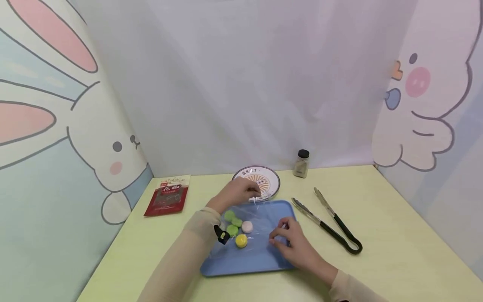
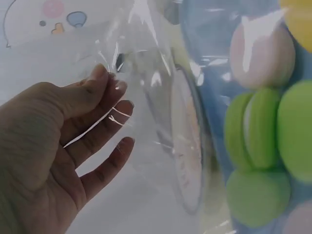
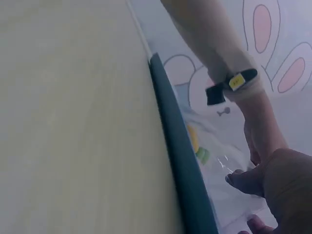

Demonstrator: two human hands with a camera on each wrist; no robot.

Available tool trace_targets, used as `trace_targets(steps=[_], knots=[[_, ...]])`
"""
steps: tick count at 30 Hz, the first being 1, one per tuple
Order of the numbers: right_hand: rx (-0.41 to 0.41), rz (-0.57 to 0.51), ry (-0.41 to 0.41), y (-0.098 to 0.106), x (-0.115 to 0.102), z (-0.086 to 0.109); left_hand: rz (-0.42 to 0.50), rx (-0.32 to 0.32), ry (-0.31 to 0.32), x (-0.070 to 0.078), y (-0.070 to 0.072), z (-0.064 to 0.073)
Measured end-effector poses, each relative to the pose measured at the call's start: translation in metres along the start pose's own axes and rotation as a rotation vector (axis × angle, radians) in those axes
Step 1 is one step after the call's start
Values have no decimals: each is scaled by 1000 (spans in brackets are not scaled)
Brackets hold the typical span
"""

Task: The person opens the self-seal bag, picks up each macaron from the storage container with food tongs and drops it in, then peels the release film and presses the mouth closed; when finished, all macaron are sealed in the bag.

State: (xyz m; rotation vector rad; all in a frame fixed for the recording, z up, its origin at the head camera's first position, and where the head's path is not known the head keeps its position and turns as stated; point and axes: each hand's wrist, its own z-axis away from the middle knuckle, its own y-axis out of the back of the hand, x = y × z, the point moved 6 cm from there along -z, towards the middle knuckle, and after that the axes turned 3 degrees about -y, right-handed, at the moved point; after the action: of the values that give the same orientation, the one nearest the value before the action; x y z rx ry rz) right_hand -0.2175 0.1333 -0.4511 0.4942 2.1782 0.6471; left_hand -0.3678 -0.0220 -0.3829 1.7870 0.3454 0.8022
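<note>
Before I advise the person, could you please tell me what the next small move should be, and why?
I'd probably have the left hand gently draw the clear plastic outward to smooth it: that hand pinches it near the far edge of the tray, and shiny creases show in it over the macarons.

Clear plastic film (image 2: 141, 29), thin, creased and very glossy, throws sharp white glints over the smooth, matt-looking blue plastic tray (image 1: 264, 256) and the soft-looking, smooth green macarons (image 1: 232, 230). The plate (image 1: 276, 183) looks glazed and shiny, the tongs (image 1: 332, 233) pair bare metal arms with dark, smooth grips, and the red packet (image 1: 166, 207) looks like slick plastic. Smooth and matt, the pale tabletop (image 1: 381, 214) contrasts with the softly wrinkled, sheet-like backdrop (image 1: 226, 84) and the thin cloth sleeve (image 1: 177, 256).
</note>
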Motion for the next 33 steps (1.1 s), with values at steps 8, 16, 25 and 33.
trace_targets(steps=[8,16,25,33], knots=[[94,-70,-148,47,17,-25,398,257,20,-5,51,41],[183,-32,-104,85,7,-56,642,454,39,-3,80,76],[239,25,143,107,-21,-90,765,549,24,7,95,94],[194,1,470,132,-54,-117,830,597,-14,26,110,118]])
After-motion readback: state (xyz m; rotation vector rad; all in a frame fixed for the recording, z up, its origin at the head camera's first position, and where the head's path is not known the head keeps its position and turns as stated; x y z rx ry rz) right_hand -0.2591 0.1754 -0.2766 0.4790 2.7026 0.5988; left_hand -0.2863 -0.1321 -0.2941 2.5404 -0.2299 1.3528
